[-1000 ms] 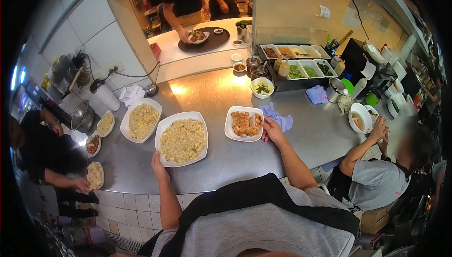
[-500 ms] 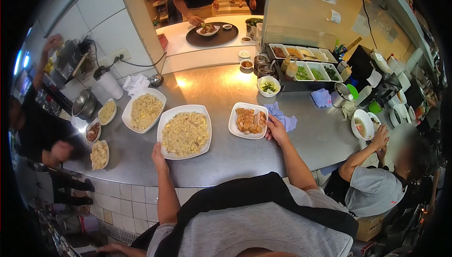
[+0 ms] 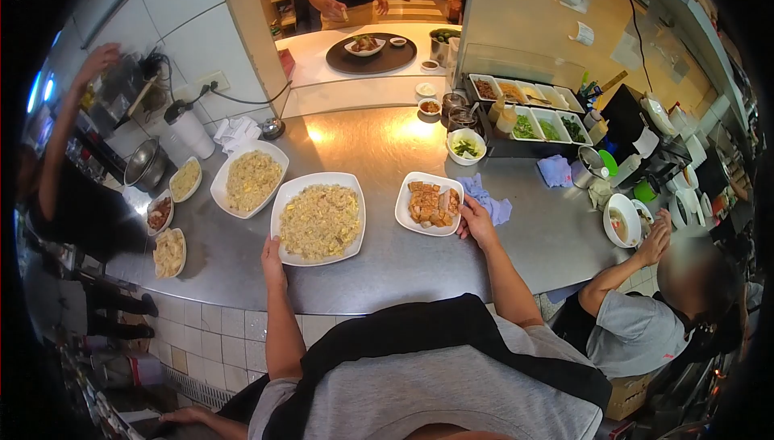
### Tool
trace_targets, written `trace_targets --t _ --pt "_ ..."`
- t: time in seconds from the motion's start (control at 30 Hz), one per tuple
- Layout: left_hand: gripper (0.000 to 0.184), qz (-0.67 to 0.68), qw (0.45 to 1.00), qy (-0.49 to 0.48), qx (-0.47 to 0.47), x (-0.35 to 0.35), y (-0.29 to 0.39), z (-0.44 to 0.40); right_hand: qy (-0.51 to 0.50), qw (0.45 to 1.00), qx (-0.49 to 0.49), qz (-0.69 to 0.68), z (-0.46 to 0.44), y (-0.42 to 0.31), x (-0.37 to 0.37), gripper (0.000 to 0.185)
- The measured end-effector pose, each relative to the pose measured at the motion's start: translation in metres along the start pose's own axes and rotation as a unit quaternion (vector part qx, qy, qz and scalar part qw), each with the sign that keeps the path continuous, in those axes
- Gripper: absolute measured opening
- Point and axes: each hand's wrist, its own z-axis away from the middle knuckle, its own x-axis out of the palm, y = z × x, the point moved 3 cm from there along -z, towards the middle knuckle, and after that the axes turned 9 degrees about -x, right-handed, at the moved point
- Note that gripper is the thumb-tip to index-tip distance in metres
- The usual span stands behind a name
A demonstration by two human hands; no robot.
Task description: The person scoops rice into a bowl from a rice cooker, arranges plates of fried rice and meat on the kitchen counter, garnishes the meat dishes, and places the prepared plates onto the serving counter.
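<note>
My left hand (image 3: 273, 261) grips the lower left rim of a large square white plate of fried rice (image 3: 319, 223), its thumb on the edge. On the right, my right hand (image 3: 476, 221) is closed on the right rim of a smaller white plate of sliced browned meat (image 3: 434, 204). Both plates are on or just over the steel counter (image 3: 379, 279); contact underneath cannot be seen. A second plate of fried rice (image 3: 250, 180) sits left of the large one. Behind the meat plate lies a bluish cloth (image 3: 488, 201).
Small dishes (image 3: 169, 252) line the counter's left end. Beyond are a bowl of greens (image 3: 465, 147), garnish trays (image 3: 528, 113) and a dark tray (image 3: 371, 54). Co-workers stand at left, at right (image 3: 637, 311) and behind the pass window; a forearm (image 3: 201, 417) shows at lower left.
The view has shifted, while both my hands keep their plates. The left co-worker's hand has left the small dish and an arm is raised. Beyond the window, the person's hand has left the plated food.
</note>
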Motion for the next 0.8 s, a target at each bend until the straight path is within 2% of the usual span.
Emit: trace_targets --t 0.1,0.2,0.4,0.47,0.63,0.8 --pt "0.036 -0.035 0.999 -0.027 -0.018 0.001 0.007 0.006 -0.007 1.0 0.003 0.009 -0.003 0.006 -0.002 0.046" --pt "0.032 -0.134 0.991 -0.022 0.004 -0.006 0.012 0.007 0.004 1.0 0.003 0.021 -0.002 0.004 -0.001 0.045" --pt "0.034 -0.245 0.963 0.095 0.064 -0.018 0.03 0.031 -0.07 0.997 0.022 0.004 -0.004 0.007 0.021 0.044" --pt "0.038 -0.263 0.956 0.105 0.079 -0.034 0.021 0.024 -0.101 0.995 0.019 0.011 -0.006 0.011 0.043 0.044" --pt "0.037 -0.226 0.965 0.128 0.032 -0.065 0.009 0.006 -0.17 0.985 0.01 0.008 -0.02 0.011 0.111 0.041" --pt "0.038 -0.213 0.965 0.154 0.024 -0.089 0.001 -0.011 -0.197 0.979 0.017 0.047 -0.054 0.022 0.159 0.039"
